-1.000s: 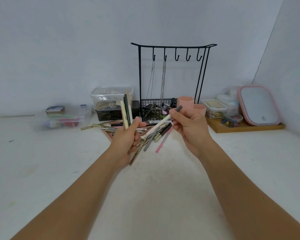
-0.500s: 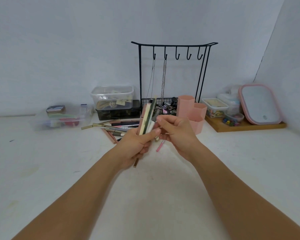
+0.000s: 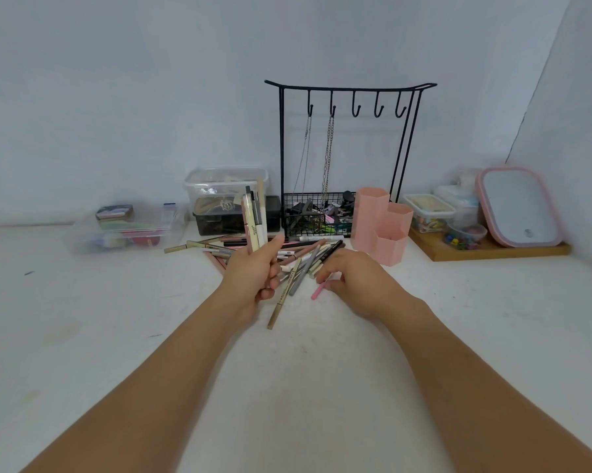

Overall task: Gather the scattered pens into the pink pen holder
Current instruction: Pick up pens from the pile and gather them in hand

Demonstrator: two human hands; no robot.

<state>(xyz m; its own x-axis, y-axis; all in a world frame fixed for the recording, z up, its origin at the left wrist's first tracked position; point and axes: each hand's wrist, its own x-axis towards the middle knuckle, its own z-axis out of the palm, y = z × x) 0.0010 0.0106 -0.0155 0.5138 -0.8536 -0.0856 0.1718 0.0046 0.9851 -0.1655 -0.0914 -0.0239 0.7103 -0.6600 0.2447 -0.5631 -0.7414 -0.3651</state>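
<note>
- Your left grip is clenched round a bundle of pens, held upright above the bench.
- Your right grip is low over the bench; its fingertips pinch a pink pen that lies at the near edge of the pile.
- The pile of loose pens lies on the bench between and just beyond both grips; a gold pen juts toward you below your left grip.
- The holder stands upright, just beyond and right of your right grip, apart from it.
- A black rack stands beyond the pile.
</note>
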